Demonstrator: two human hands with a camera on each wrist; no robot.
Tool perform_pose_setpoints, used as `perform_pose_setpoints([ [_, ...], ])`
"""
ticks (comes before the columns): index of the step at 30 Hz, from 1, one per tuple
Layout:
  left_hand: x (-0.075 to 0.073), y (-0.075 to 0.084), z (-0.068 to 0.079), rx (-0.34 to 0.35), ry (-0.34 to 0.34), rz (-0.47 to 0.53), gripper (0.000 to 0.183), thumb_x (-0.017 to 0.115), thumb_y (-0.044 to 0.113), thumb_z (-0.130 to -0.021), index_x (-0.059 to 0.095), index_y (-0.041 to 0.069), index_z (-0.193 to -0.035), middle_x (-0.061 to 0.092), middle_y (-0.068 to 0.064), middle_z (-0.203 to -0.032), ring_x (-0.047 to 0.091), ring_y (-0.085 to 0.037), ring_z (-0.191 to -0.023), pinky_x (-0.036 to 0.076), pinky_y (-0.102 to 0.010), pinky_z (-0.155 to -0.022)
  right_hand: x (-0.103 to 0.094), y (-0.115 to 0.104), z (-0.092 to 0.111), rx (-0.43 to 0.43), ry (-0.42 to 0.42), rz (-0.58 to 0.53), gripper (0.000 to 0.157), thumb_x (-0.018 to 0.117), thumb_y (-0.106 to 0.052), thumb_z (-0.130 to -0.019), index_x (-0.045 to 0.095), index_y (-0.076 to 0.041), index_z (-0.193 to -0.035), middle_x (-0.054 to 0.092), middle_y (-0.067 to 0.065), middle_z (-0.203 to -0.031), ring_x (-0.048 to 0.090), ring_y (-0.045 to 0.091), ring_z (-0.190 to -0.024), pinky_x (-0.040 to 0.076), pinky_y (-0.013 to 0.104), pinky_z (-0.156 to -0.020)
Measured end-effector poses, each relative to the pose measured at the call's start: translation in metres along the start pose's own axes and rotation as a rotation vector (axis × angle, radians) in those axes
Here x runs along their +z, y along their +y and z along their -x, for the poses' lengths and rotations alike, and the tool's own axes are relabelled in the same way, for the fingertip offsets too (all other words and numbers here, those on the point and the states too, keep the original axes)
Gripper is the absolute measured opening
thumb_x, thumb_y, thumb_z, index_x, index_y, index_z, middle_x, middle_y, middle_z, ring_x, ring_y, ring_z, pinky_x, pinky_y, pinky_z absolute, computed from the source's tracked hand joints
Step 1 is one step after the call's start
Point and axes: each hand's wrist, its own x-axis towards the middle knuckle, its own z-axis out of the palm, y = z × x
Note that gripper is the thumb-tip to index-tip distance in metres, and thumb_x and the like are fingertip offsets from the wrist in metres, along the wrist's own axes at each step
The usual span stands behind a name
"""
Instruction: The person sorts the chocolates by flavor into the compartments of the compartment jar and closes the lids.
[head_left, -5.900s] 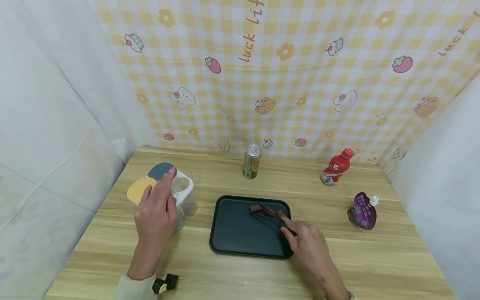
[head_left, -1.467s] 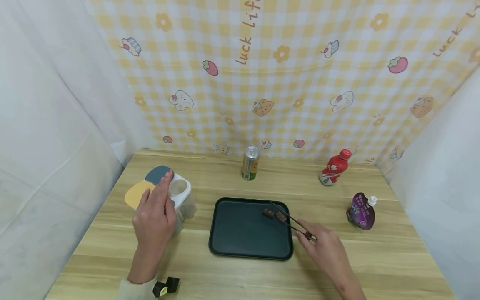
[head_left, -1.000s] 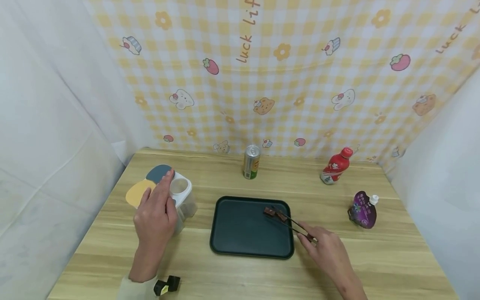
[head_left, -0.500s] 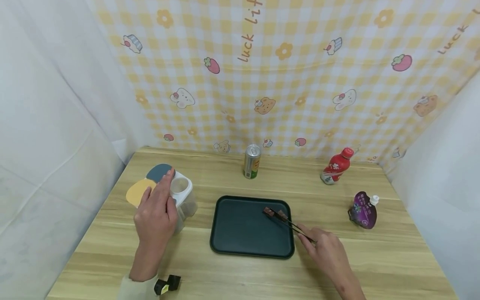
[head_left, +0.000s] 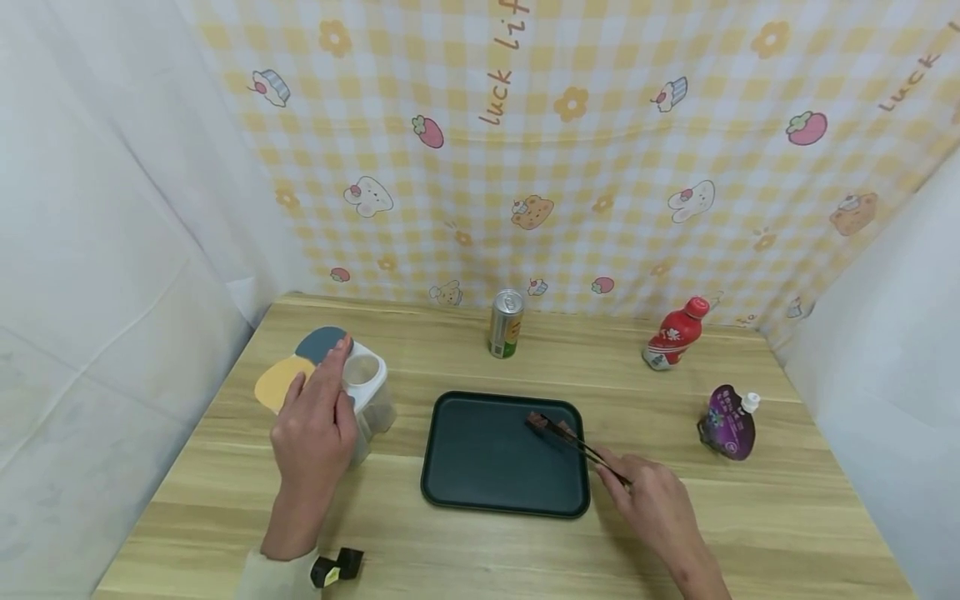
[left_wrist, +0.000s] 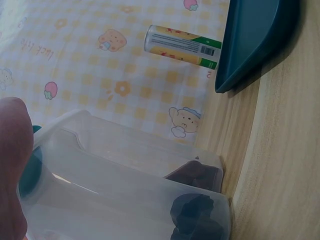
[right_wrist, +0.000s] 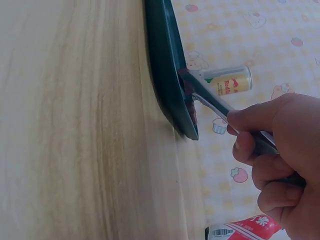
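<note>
My left hand (head_left: 315,425) rests with extended fingers on top of a clear container (head_left: 377,412) with a white top, whose yellow lid (head_left: 279,385) and dark blue lid (head_left: 321,340) stick out to the left. Dark pieces (left_wrist: 192,212) lie at its bottom in the left wrist view. My right hand (head_left: 652,500) grips slim tongs (head_left: 592,454) over the dark green tray (head_left: 480,475). The tongs' arms are close together, their tips at a small brown block (head_left: 535,418), like chocolate. Another brown block (head_left: 566,427) lies just right of it.
A drink can (head_left: 506,325) stands behind the tray. A red bottle (head_left: 673,336) stands at the back right, with a purple spouted pouch (head_left: 727,423) nearer on the right. A patterned cloth (head_left: 450,167) hangs behind the wooden table (head_left: 450,554).
My right hand has shifted right since the oldest frame, where more brown blocks lay in the tray. The tongs' arms, spread 1.5 seconds ago, have come together at the left block. My left hand stays put.
</note>
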Motion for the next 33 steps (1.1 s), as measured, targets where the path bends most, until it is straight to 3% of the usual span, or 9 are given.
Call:
perform_pose_setpoints([
  [3,0.001,0.0,0.0,-0.002,0.003,0.002,0.046,0.045,0.016,-0.099,0.066,0.01,-0.139,0.07,-0.002,-0.13,0.074,-0.032,-0.101,0.054,-0.065,-0.085,-0.001,-0.001,-0.002,-0.021,0.03,-0.006,0.03,0.084,-0.009,-0.086,0.081,-0.011,-0.116,0.043,-0.018,-0.06,0.031,-0.001,-0.049,0.029,0.021,-0.042],
  [4,0.001,0.0,0.0,-0.002,0.003,0.001,0.046,0.045,0.016,-0.099,0.066,0.01,-0.139,0.07,-0.003,-0.13,0.074,-0.032,-0.101,0.054,-0.065,-0.085,-0.001,-0.002,-0.003,-0.03,0.041,-0.01,0.029,0.083,-0.009,-0.086,0.081,-0.011,-0.115,0.05,-0.017,-0.062,0.033,-0.002,-0.05,0.029,0.021,-0.042],
  [7,0.001,0.0,0.0,-0.007,-0.002,-0.003,0.046,0.045,0.016,-0.099,0.066,0.01,-0.14,0.07,-0.003,-0.13,0.074,-0.032,-0.101,0.054,-0.065,-0.085,-0.002,-0.004,-0.007,-0.059,0.066,-0.024,0.028,0.083,-0.009,-0.087,0.081,-0.011,-0.114,0.07,-0.008,-0.074,0.044,-0.001,-0.055,0.035,0.022,-0.044],
  [10,0.0,0.0,0.001,-0.011,-0.009,-0.002,0.047,0.044,0.016,-0.099,0.066,0.011,-0.14,0.07,-0.002,-0.131,0.074,-0.032,-0.101,0.053,-0.065,-0.086,-0.003,-0.007,-0.011,-0.092,0.086,-0.042,0.028,0.083,-0.008,-0.087,0.081,-0.012,-0.114,0.077,-0.003,-0.089,0.052,0.0,-0.06,0.041,0.022,-0.048],
  [13,0.0,0.001,0.001,-0.014,-0.01,-0.001,0.047,0.044,0.016,-0.099,0.066,0.011,-0.14,0.069,-0.001,-0.131,0.074,-0.032,-0.101,0.054,-0.065,-0.085,-0.003,-0.011,-0.014,-0.127,0.104,-0.067,0.028,0.083,-0.006,-0.086,0.081,-0.01,-0.114,0.07,-0.01,-0.076,0.048,-0.002,-0.057,0.04,0.021,-0.047],
  [18,0.0,0.001,0.0,-0.013,-0.005,0.005,0.047,0.044,0.016,-0.098,0.066,0.011,-0.14,0.069,-0.001,-0.132,0.074,-0.032,-0.101,0.054,-0.065,-0.086,-0.003,-0.02,-0.024,-0.181,0.118,-0.109,0.028,0.082,-0.007,-0.087,0.081,-0.009,-0.115,0.042,-0.02,-0.063,0.031,-0.004,-0.051,0.027,0.019,-0.044],
  [27,-0.002,0.0,0.001,-0.016,-0.022,-0.008,0.048,0.044,0.017,-0.099,0.065,0.011,-0.141,0.068,-0.001,-0.133,0.074,-0.032,-0.101,0.054,-0.065,-0.086,-0.001,-0.059,-0.055,-0.282,0.173,-0.226,0.031,0.082,-0.007,-0.087,0.08,-0.01,-0.118,0.042,-0.018,-0.063,0.034,-0.003,-0.05,0.028,0.017,-0.044],
  [33,-0.001,0.0,-0.001,-0.006,-0.008,-0.001,0.047,0.045,0.016,-0.099,0.065,0.01,-0.14,0.069,-0.002,-0.132,0.074,-0.031,-0.102,0.054,-0.065,-0.086,0.007,-0.09,-0.082,-0.346,0.16,-0.308,0.03,0.077,-0.011,-0.093,0.077,-0.011,-0.123,0.064,-0.011,-0.073,0.046,0.002,-0.058,0.038,0.02,-0.049],
])
